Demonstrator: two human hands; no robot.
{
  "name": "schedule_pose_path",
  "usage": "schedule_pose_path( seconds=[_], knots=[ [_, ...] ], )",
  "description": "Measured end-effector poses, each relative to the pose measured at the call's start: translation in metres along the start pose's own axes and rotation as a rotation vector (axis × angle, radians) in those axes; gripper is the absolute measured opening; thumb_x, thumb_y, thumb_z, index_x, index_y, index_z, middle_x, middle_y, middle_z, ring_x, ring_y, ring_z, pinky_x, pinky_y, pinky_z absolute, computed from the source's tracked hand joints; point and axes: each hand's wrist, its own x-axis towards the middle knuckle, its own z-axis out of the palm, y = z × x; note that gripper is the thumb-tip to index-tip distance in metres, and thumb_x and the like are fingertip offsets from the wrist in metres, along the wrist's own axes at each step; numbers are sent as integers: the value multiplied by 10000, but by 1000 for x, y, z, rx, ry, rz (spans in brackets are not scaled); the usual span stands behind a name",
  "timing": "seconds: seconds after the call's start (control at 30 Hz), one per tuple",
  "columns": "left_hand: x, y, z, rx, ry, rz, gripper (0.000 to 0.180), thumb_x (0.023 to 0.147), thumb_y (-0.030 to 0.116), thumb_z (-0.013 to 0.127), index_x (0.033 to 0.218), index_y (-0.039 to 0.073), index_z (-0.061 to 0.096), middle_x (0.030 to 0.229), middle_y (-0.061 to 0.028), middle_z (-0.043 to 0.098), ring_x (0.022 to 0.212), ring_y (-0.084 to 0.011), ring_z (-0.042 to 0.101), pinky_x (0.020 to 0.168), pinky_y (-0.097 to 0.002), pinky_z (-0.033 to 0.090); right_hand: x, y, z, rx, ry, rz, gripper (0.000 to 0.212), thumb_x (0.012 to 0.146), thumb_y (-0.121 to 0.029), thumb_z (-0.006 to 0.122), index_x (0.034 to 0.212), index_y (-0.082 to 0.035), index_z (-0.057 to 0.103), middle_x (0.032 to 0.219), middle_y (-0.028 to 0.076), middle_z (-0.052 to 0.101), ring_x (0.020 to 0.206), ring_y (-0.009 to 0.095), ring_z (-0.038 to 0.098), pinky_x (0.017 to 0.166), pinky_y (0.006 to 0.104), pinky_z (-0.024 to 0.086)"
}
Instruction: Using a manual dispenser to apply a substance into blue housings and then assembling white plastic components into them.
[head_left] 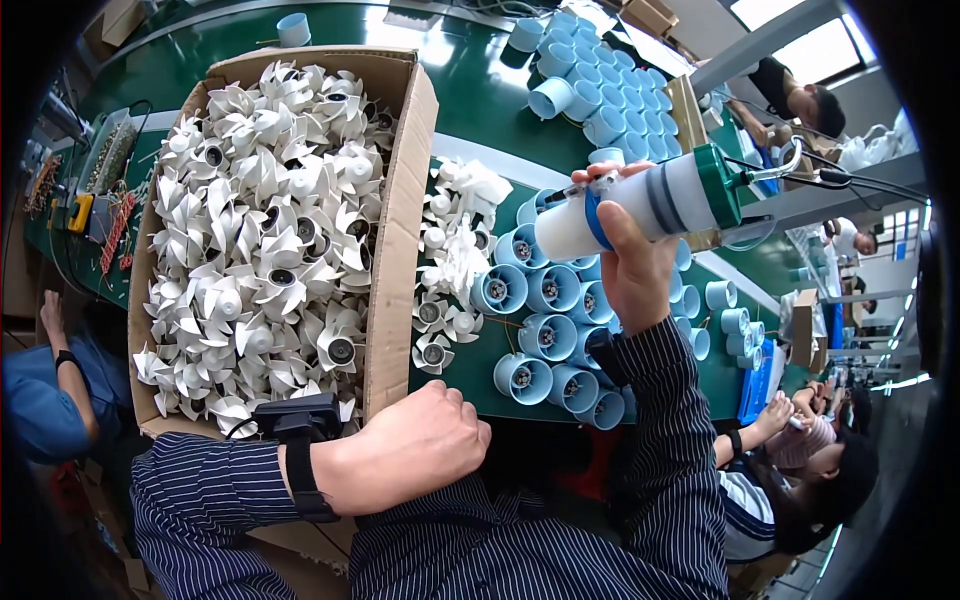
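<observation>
My right hand (637,262) is wrapped round a thick electric screwdriver (655,200) with a white body, grey bands, a blue band and a green end cap. It hangs from a metal hook, with black cable behind it. The tool's tip cannot be made out. Below it, several light-blue round housings (548,337) stand with motor parts inside. My left hand (415,447) is a closed fist beside the near right corner of a cardboard box (392,250) full of white fan impellers (270,240). Whatever the fist holds, if anything, is hidden.
Loose impellers and white plastic (462,215) lie right of the box on the green table (470,75). More blue housings (600,80) stand in rows at the back. Co-workers sit at both sides, one with a blue garment (60,405) at left. A metal post (850,205) crosses at right.
</observation>
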Motion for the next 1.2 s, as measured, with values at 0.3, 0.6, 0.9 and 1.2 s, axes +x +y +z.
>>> schedule_pose_path(
  seconds=[0.3,0.6,0.9,1.2],
  knots=[
    [-1,1,1,12,-19,-10,135,886,138,644,900,4,659,785,-76,668,794,-231,667,719,-354,516,-1,3,-5,26,-6,17,462,901,-113,810,1277,-97,541,1274,146,638,1242,312,637,1147,483,451],
    [2,0,9,39,9,-8,136,882,138,643,890,3,649,794,-80,666,788,-236,661,712,-357,510,0,6,-5,7,10,18,462,902,-96,804,1284,-96,544,1262,150,650,1240,319,637,1153,496,449],
    [0,0,2,16,-55,-23,161,890,141,634,926,-15,654,805,-93,671,795,-248,662,723,-372,517,-1,1,-1,-11,26,12,465,886,-97,821,1258,-89,542,1258,164,649,1221,322,653,1132,500,464],
    [1,0,1,25,-36,-13,130,884,121,638,914,-4,660,797,-79,664,790,-233,662,727,-360,510,2,1,0,38,62,10,460,866,6,803,1233,-78,539,1243,173,680,1186,295,687,1078,483,528]
  ],
)
